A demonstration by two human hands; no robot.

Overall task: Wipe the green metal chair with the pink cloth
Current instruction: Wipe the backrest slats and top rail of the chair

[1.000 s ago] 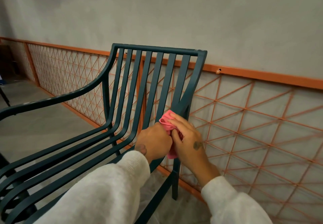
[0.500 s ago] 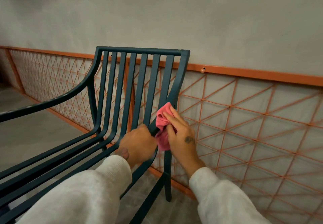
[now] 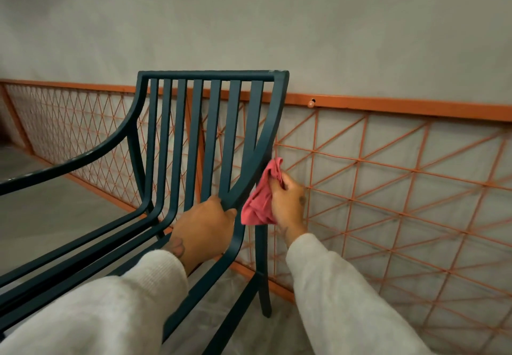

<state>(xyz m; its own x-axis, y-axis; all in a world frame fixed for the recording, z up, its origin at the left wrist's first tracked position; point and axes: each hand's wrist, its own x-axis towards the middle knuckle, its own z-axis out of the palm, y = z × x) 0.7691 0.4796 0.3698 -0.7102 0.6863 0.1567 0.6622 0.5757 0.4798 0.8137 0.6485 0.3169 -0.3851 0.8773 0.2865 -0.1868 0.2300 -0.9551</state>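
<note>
Before the grey wall and its orange lattice panel stands the green metal chair, the left hand in a closed grip round its near armrest curve, the right hand clutching the bunched pink cloth just beside that curve.

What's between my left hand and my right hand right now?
In the head view, the green metal chair's curved side bar and the bunched pink cloth; the left hand grips the bar, the right hand holds the cloth.

Matt painted metal chair, soft crumpled cloth, rough plastered wall.
</note>
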